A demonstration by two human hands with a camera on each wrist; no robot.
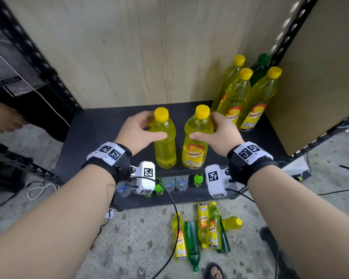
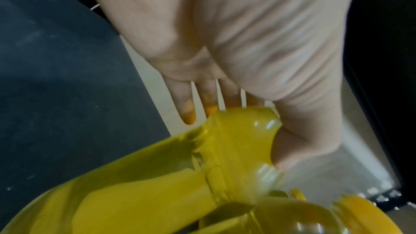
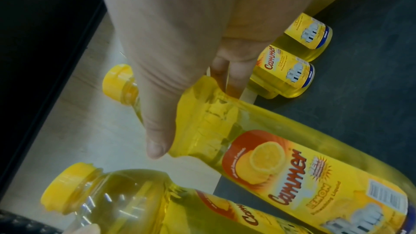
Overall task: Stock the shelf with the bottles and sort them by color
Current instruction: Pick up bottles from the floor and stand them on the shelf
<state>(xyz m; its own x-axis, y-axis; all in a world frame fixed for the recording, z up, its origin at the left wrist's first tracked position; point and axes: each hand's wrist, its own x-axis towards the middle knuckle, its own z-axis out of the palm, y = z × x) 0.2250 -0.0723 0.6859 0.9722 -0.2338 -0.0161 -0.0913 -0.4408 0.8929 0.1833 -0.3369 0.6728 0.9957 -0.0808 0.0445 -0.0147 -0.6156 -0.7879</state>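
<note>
On the floor (image 1: pixel 141 234) nearest the person lies the remaining stock: four yellow bottles (image 1: pixel 179 240) and two green bottles (image 1: pixel 192 243), all on their sides in a loose heap. Just beyond, a lower shelf (image 1: pixel 169 200) holds small clear water bottles (image 1: pixel 181 183) and green-capped small bottles (image 1: pixel 198 179), partly hidden by the wrist cameras, so their count cannot be told. On the black shelf board (image 1: pixel 93 133) above, the placing step is in hand: the left hand (image 1: pixel 141 130) wraps the shoulder of one upright yellow bottle (image 1: pixel 165 141), and the right hand (image 1: pixel 220 131) wraps the shoulder of a second, labelled one (image 1: pixel 196 141), the pair standing side by side near the front edge. Farther back at the right stand three yellow dishwashing bottles (image 1: pixel 248 101), with one green bottle (image 1: pixel 260 67) behind them in the corner. The next move likely calls for sliding both held bottles right and back to join the yellow group, upright, without knocking the standing ones.
</note>
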